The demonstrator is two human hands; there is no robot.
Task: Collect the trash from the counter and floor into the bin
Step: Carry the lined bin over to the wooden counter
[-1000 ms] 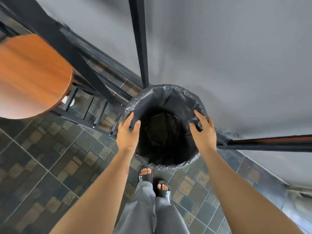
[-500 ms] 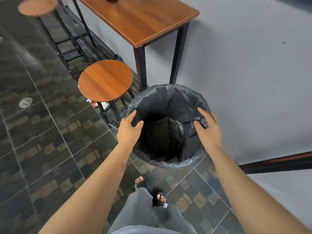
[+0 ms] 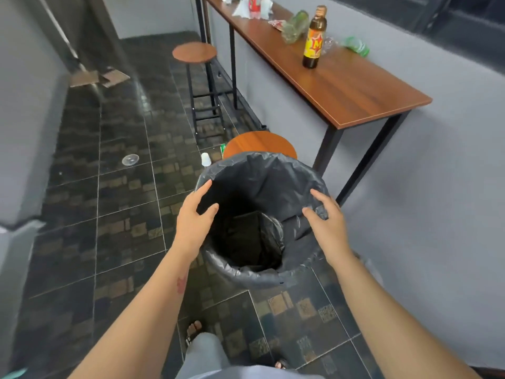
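Note:
A round bin [image 3: 262, 274] lined with a black plastic bag stands on the tiled floor in front of me. My left hand [image 3: 192, 224] grips its left rim and my right hand [image 3: 326, 228] grips its right rim. On the wooden counter [image 3: 355, 97] stand a brown bottle with a yellow label [image 3: 314, 39], a crushed clear bottle [image 3: 293, 27], a green bottle [image 3: 356, 46], a red wrapper [image 3: 276, 23] and white paper [image 3: 254, 8]. A white cup [image 3: 205, 159] and a clear plastic lid [image 3: 130, 159] lie on the floor.
A round wooden stool [image 3: 259, 144] stands just behind the bin, another stool [image 3: 194, 52] farther back. A grey wall [image 3: 437, 187] runs along the right. Flattened cardboard [image 3: 98, 77] lies at the far end of the floor. My feet and grey trousers [image 3: 207, 354] are below.
The view has lifted from straight down at the bin to along the counter and floor, so the trash on both came into view. Both hands have stayed on the bin's rim.

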